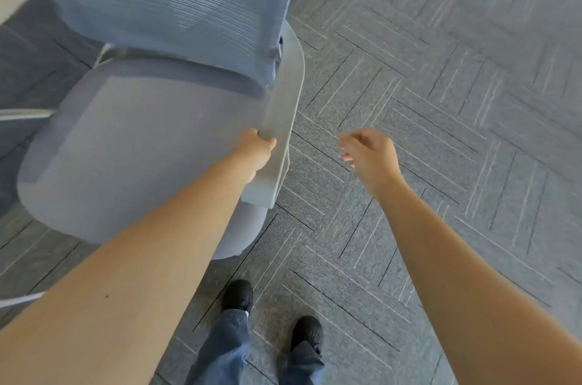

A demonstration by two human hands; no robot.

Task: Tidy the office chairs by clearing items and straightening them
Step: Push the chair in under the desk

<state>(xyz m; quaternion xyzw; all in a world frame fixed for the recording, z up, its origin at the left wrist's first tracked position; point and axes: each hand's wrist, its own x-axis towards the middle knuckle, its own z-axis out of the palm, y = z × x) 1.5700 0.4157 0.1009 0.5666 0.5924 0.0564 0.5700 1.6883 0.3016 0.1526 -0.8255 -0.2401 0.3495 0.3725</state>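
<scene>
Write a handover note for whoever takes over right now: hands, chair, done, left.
Left hand: grips the armrest of the chair.
Right hand: free over the carpet, fingers loosely curled, holds nothing.
Chair: at the person's left; seat shows no items on it.
Done: seat looks cleared.
Left: probably straighten the chair by the armrest. Other chairs are out of view, so check them.

The chair (132, 120) is blurred and its backrest is cut off by the top edge. Its base is hidden under the seat. The fingers of the left hand (256, 148) are concealed behind the armrest (282, 107).
</scene>
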